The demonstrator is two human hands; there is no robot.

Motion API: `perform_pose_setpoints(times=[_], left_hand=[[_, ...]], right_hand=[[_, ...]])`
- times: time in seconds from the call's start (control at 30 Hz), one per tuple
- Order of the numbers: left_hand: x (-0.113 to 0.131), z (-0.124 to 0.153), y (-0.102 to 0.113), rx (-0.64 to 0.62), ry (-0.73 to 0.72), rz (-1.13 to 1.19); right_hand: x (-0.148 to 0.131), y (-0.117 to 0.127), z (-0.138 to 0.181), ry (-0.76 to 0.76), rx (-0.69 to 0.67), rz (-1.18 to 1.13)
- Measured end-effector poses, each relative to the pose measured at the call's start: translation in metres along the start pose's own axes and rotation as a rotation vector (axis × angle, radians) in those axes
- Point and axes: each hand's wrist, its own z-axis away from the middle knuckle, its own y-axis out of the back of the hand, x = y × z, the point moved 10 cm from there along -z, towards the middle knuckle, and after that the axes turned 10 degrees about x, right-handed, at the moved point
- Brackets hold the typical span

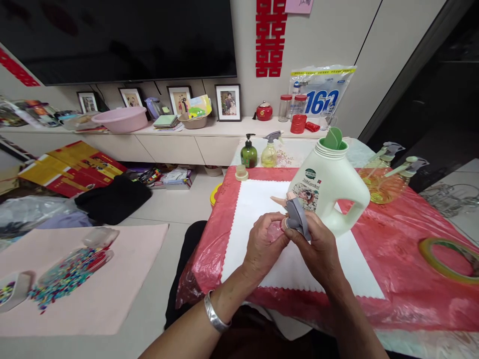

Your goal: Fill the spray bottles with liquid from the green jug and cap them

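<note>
Centrally, left hand (264,244) grips pink bottle (276,230); right hand (316,244) clamps spray head (297,215); detergent jug (327,187) just behind.

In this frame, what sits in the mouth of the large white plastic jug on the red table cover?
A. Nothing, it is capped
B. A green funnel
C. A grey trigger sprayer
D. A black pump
B: a green funnel stands in the neck of the large white plastic jug, while the grey trigger sprayer head is held between both hands in front of it.
</note>
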Motion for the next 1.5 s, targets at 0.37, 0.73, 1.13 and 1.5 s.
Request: perform_pose_setpoints(times=[0.37, 0.73, 1.13, 1.5], left_hand=[[0.004, 0.005, 0.003, 0.007, -0.035, 0.056], [-0.013, 0.007, 0.009, -0.017, 0.043, 0.249], [-0.025, 0.0, 0.018, 0.087, 0.116, 0.309], [-0.023, 0.004, 0.02, 0.089, 0.107, 0.375]], right_hand=[[0.0, -0.002, 0.002, -0.024, -0.044, -0.019], [-0.01, -0.009, 0.004, -0.011, -0.003, -0.031], [-0.006, -0.027, 0.008, -0.043, -0.064, -0.034], [-0.01, -0.027, 0.01, 0.026, -0.009, 0.052]])
